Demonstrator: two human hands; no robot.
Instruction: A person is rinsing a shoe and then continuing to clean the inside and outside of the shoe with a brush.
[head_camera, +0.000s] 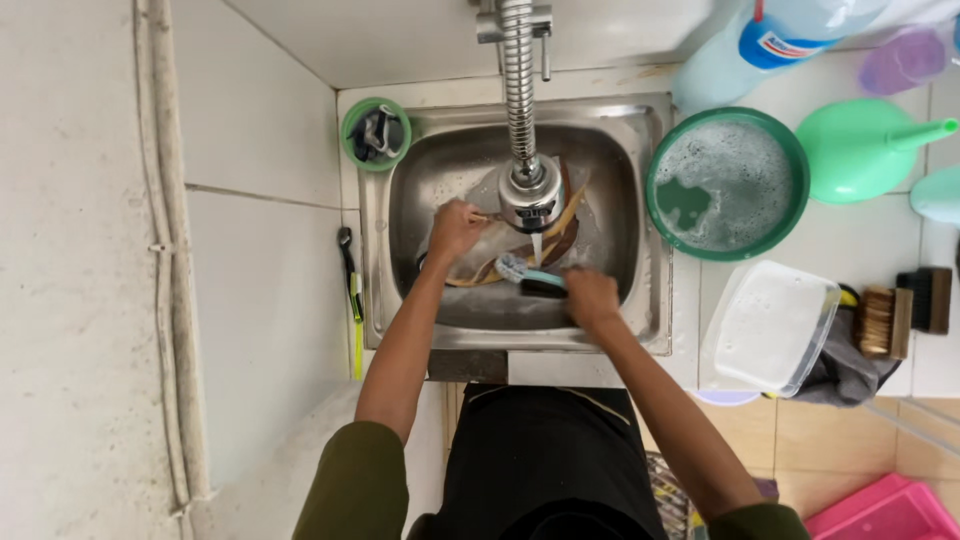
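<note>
The left hand (456, 228) closes around the upper end of a brown sandal (520, 250) lying in the steel sink (400, 250). The right hand (590, 298) closes around a pale blue brush (525, 273), whose head rests on the sandal beneath the flexible tap (521, 110). A thin stream of water falls between the two hands.

Judged procedure for the scrubbing step:
- Keep the sandal pinned flat against the sink floor so that it does not slide under the strokes.
- Work the bristles along the straps, close to the water stream, so that loosened dirt rinses away.
- Hold the brush near its head for firm pressure.

Containers:
- The green basin (727, 183), on the counter just right of the sink, holds foamy, soapy water.
- The small green cup (376, 132), at the sink's left rear corner, holds dark items; their kind cannot be told.
- The clear plastic tub (768, 326), near the counter's front edge, appears upside down, contents not visible.
- The pink crate (885, 510) stands below the counter
</note>
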